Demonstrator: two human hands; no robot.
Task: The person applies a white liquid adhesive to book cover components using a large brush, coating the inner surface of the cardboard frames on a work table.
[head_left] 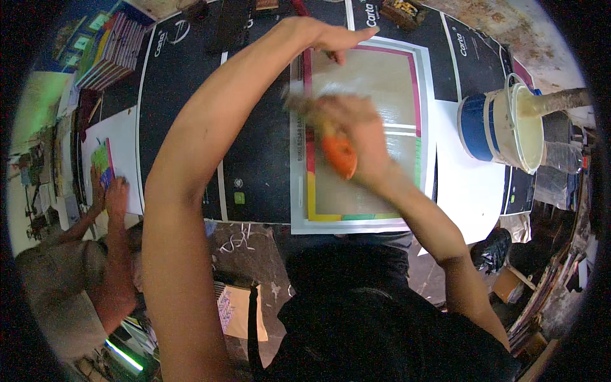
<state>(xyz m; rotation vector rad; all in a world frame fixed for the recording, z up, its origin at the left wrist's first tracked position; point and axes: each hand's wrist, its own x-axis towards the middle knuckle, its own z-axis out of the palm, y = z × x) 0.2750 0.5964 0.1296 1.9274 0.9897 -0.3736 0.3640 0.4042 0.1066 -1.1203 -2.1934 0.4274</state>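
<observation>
A large sheet with a white margin (297, 210) and a pink, yellow and green border lies on the black table covering. Its brownish middle (375, 76) looks wet and shiny. My right hand (363, 121) grips a paintbrush with an orange handle end (339, 156). Motion blurs the brush head, which is over the sheet's left border. Up at the sheet's far edge is my left hand (331, 41), its fingers stretched toward the right and the thumb pointing down. Whether its fingertips press on the paper is hard to tell.
To the right a blue and white bucket (477, 127) holds pale paste and a thick stick (563, 100). White paper (468, 197) lies beneath it. At left, another person's hands (114, 191) work on a small colourful sheet, near stacked books (118, 51). A small box (404, 13) sits at the far edge.
</observation>
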